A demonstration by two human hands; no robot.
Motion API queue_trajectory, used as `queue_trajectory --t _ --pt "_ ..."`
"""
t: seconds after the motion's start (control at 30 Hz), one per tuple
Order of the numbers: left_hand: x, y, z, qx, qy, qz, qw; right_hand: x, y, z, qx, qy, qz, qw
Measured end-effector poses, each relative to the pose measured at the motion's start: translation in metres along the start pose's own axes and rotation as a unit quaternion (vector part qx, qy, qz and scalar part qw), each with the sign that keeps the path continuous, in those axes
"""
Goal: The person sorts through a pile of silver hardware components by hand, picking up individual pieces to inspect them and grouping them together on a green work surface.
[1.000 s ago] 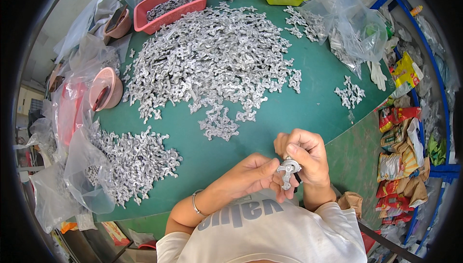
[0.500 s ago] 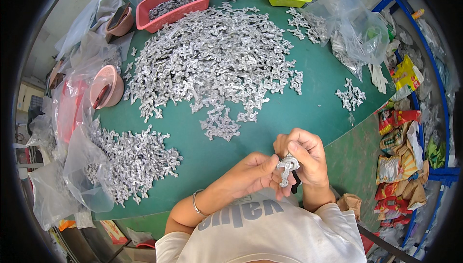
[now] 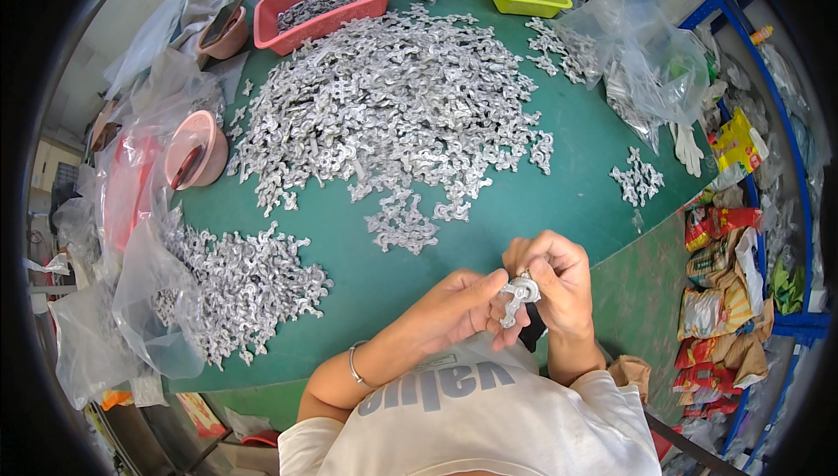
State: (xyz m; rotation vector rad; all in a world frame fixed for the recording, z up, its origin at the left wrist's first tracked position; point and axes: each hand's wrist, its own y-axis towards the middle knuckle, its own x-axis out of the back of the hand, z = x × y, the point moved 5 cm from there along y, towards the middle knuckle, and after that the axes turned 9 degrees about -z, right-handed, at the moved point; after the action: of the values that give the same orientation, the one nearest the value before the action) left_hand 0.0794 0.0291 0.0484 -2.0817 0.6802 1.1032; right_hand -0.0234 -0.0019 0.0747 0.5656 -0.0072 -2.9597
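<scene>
Close in front of my chest, past the table's near edge, I hold a small silver metal casting (image 3: 518,294) with a rounded top and short branching arms. My right hand (image 3: 560,286) pinches its upper right side between thumb and curled fingers. The thumb and fingers of my left hand (image 3: 458,306) close on its left side. Something black (image 3: 532,326) shows just below my right fingers; its kind is unclear. A large heap of similar castings (image 3: 393,100) covers the middle of the green table (image 3: 367,288), and a smaller heap (image 3: 249,288) lies at the left.
A red basin (image 3: 375,6) of metal rings and a yellow-green basin (image 3: 537,6) stand at the back. At left are a pink pot (image 3: 205,157) and clear plastic bags (image 3: 148,301). Right are a few castings (image 3: 637,177), a white glove (image 3: 687,148) and a blue shelf (image 3: 799,323).
The casting has tilted in my fingers, its lower arm swinging left and up. Both hands stay in nearly the same place, and the view has shifted slightly.
</scene>
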Motion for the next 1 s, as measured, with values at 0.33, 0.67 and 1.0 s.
queue_trajectory --t 0.33,0.67,1.0 --pt "0.065 0.002 -0.003 -0.246 0.393 -0.221 0.858 0.020 0.021 -0.046 -0.139 0.132 -0.047 0.980" --pt "0.095 0.032 -0.042 -0.336 0.750 -0.390 0.415 0.054 0.034 -0.093 -0.213 0.118 -0.077 0.967" --pt "0.059 -0.003 -0.045 -0.488 0.614 -0.305 0.541 0.025 0.038 -0.074 -0.020 -0.227 -0.049 0.973"
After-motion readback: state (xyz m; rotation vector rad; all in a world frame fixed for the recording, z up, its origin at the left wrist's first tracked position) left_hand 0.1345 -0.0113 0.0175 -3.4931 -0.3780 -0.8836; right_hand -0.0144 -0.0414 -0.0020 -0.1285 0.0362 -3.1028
